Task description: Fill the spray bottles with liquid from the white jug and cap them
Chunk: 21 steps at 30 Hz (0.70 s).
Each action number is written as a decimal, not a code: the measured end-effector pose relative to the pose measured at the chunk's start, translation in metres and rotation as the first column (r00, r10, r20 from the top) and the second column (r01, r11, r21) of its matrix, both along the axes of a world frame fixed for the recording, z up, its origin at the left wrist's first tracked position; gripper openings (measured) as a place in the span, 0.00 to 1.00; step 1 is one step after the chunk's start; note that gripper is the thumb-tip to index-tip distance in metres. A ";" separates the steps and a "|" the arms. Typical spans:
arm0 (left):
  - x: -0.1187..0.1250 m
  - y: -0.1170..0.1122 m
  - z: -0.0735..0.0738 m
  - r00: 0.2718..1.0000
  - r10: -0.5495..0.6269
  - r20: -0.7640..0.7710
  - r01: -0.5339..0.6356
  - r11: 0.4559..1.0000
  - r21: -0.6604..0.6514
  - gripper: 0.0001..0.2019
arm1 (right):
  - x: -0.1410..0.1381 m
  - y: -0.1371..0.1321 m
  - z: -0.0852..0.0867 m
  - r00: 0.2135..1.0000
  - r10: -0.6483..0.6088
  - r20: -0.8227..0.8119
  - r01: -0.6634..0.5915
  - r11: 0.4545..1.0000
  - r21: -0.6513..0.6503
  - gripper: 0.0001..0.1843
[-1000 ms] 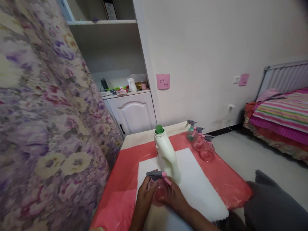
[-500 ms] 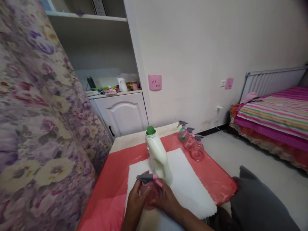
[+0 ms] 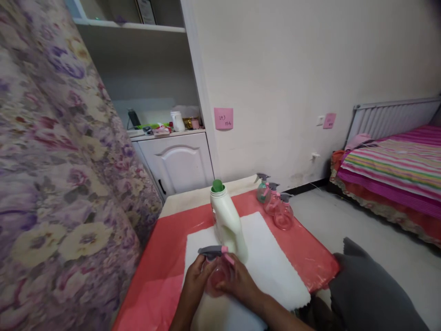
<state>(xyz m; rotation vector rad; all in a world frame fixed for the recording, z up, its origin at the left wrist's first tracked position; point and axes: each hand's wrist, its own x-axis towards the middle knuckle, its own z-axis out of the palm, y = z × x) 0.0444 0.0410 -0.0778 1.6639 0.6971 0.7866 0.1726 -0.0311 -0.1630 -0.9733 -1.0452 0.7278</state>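
A round, clear pink spray bottle [image 3: 218, 278] with a grey and pink trigger head is held between my two hands over the near part of a white cloth [image 3: 275, 271]. My left hand [image 3: 197, 276] grips its left side just below the head. Around the bottle's right side my right hand [image 3: 242, 283] is closed, its fingers near the pink trigger. Just beyond them, a pale green jug [image 3: 228, 220] with a green piece in its mouth stands on the cloth.
On the red table cover [image 3: 310, 257], a greenish spray bottle [image 3: 262, 192] and two pinkish ones, the nearest a pink spray bottle [image 3: 283, 218], stand in a row at the right edge. A floral curtain [image 3: 69, 184] hangs at left; a bed [image 3: 396, 156] is at right.
The view has shifted slightly. Both hands keep hold of the spray bottle, which has turned or tilted a little. The jug and the row of bottles stay in place.
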 end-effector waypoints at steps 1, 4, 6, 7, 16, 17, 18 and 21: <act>0.000 -0.001 0.001 1.000 -0.018 0.009 0.018 1.000 -0.016 0.17 | 0.000 0.000 -0.002 1.000 0.004 -0.005 -0.004 1.000 0.010 0.45; 0.000 -0.003 0.003 0.999 -0.047 0.024 0.048 0.997 -0.052 0.17 | 0.000 0.000 -0.004 1.000 0.011 -0.024 -0.010 0.999 0.033 0.47; 0.001 -0.004 0.000 0.999 -0.030 0.038 0.032 0.998 -0.053 0.19 | 0.000 0.000 -0.003 0.999 0.020 -0.029 -0.019 0.999 0.041 0.47; 0.002 -0.005 -0.003 0.999 -0.002 0.048 0.004 0.999 -0.039 0.19 | 0.000 -0.001 -0.002 0.999 0.023 -0.029 -0.022 0.999 0.042 0.47; 0.004 0.001 -0.013 0.999 0.012 0.046 -0.012 1.000 -0.005 0.14 | -0.001 -0.004 0.001 0.998 0.050 -0.045 -0.049 0.998 0.032 0.43; 0.003 0.001 -0.011 0.999 -0.014 0.052 0.015 1.000 -0.012 0.14 | -0.001 -0.004 0.001 0.997 0.056 -0.048 -0.055 0.998 0.031 0.43; 0.003 0.001 -0.010 0.998 -0.026 0.055 0.027 1.000 -0.009 0.14 | -0.002 -0.005 0.002 0.997 0.062 -0.049 -0.061 0.998 0.031 0.42; 0.003 -0.003 -0.009 0.999 0.027 0.037 -0.028 0.999 0.046 0.14 | -0.002 -0.006 0.003 0.997 0.064 -0.046 -0.063 0.997 0.036 0.41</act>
